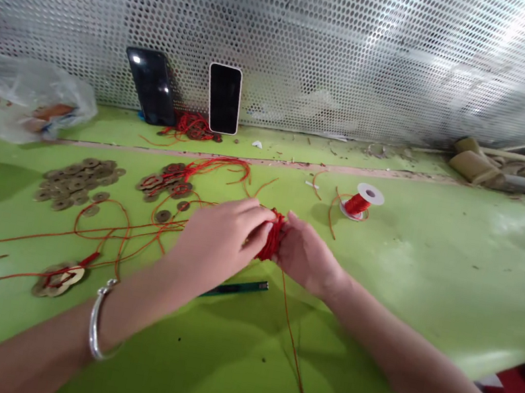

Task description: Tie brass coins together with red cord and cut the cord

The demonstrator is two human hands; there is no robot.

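Between my two hands is a bundle of red cord (271, 242), held a little above the green table. The fingers of my left hand (223, 233) are wrapped over its left side, and my right hand (308, 254) grips it from the right. One loose cord end (292, 342) hangs from the bundle toward the table's front edge. Under my left hand lies a dark green, flat tool (242, 288), its left end hidden. Left of my forearm rests a ring of overlapping coins (60, 279) tied with red cord.
Loose coins (76, 182) and a cluster of corded coins (167, 180) lie at left. A spool of red cord (359, 201) stands right of centre. Two phones (224, 99) lean on the perforated metal panel (308, 43). A plastic bag (22, 96) and empty spools (473, 166) sit at the sides.
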